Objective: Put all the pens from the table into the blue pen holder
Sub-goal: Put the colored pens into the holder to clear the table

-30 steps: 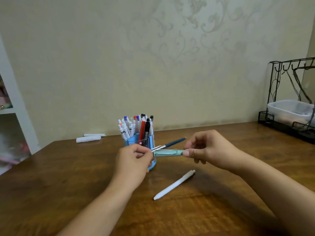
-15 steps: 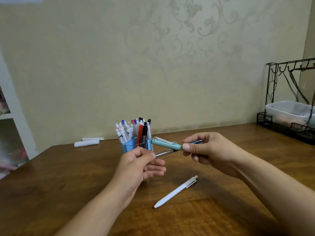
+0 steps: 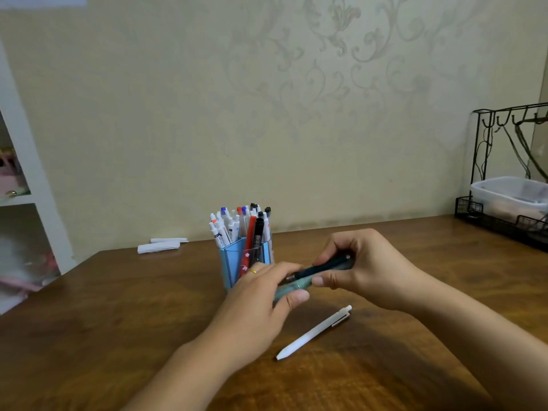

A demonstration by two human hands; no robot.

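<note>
Both hands have drawn together, teal pen (image 3: 292,287) now crossing under the dark blue pen (image 3: 321,266).
Left hand (image 3: 261,304) pinches the teal one, right hand (image 3: 363,266) grips both (blurred); white pen (image 3: 314,332) lies on the table (image 3: 118,321).

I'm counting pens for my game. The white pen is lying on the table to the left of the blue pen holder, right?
Not quite: the head view shows the white plastic pen lying on the brown wooden table to the right of the blue plastic pen holder, nearer the person.

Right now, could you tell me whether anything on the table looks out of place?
Only one white click pen lies loose on the brown wooden table, outside the blue plastic pen holder; nothing looks spilled or damaged.
</note>
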